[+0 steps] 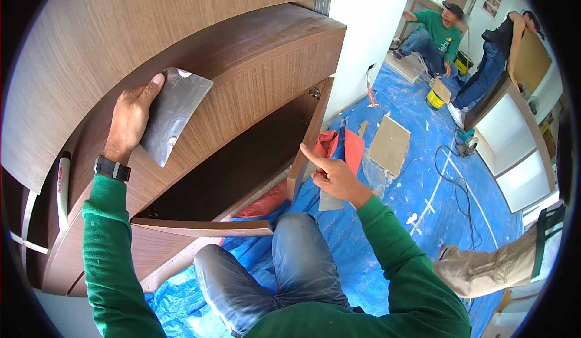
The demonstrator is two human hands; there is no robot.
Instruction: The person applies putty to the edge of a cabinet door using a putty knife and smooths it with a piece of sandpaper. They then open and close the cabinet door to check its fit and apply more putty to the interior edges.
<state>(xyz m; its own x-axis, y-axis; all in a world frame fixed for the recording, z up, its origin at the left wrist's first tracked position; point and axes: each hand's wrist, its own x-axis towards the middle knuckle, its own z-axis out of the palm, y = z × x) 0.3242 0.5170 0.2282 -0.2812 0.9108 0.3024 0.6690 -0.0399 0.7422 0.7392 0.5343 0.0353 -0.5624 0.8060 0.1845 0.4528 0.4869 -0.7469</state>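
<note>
My left hand (pixel 131 114) grips the edge of a thin, flat grey sheet (pixel 177 111), with the thumb on top. The sheet is shiny, with pale smudges; its exact kind is unclear. Behind it runs the front of a wood-grain cabinet (pixel 254 75). My right hand (pixel 340 180) holds nothing that I can see. Its index finger stretches out to the edge of an opened cabinet door (pixel 310 138), and its other fingers are curled. Whether the fingertip touches the door, I cannot tell. A second door panel (pixel 203 226) stands open in front of my knees.
Blue sheeting (pixel 436 174) covers the floor. On it lie a beige board (pixel 390 145), a red cloth (pixel 327 144) and a corded power tool (pixel 466 142). A yellow bucket (pixel 435 99) stands farther back near two people. Another person's trousered leg (pixel 490 265) is close at right.
</note>
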